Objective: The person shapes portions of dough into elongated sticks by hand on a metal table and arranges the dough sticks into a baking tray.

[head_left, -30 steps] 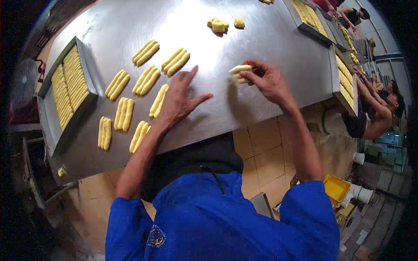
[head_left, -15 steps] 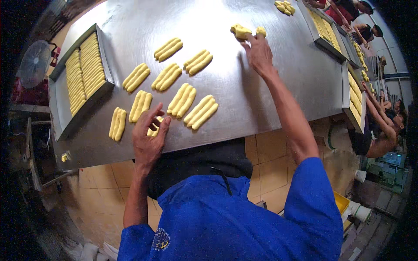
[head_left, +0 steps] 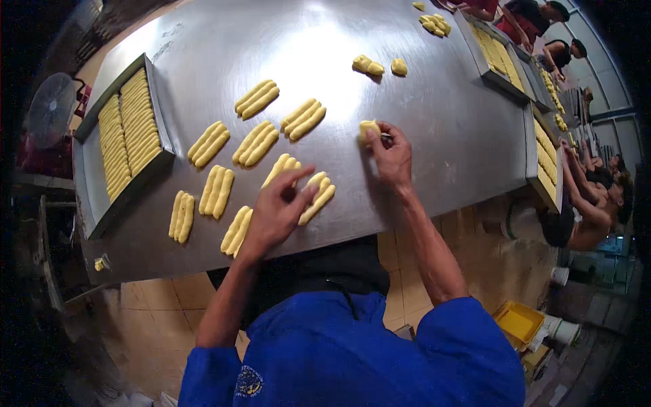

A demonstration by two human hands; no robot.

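Observation:
My right hand [head_left: 395, 157] pinches a small yellow dough piece [head_left: 368, 129] above the steel table [head_left: 441, 136]. A small dark and shiny spot shows by its fingers; I cannot make out what it is. To the left, my left hand [head_left: 277, 214] hovers with thumb and forefinger apart and nothing visible between them, partly hiding a group of dough sticks [head_left: 281, 167]. Beside it on the right lie more dough sticks [head_left: 319, 197], and on the left another group [head_left: 236, 229]. Farther off sit a double dough lump [head_left: 367, 65] and a single lump [head_left: 399, 66].
A metal tray [head_left: 159, 112] of dough strips stands at the left. More filled trays [head_left: 498, 54] line the right side, where several people work. A dough pile [head_left: 435, 26] lies at the far right. On the floor is a yellow crate [head_left: 519, 322].
My right hand has come back toward me from the far lumps with a dough piece in it. My left hand has shifted right over the dough sticks, uncovering the group it was hiding.

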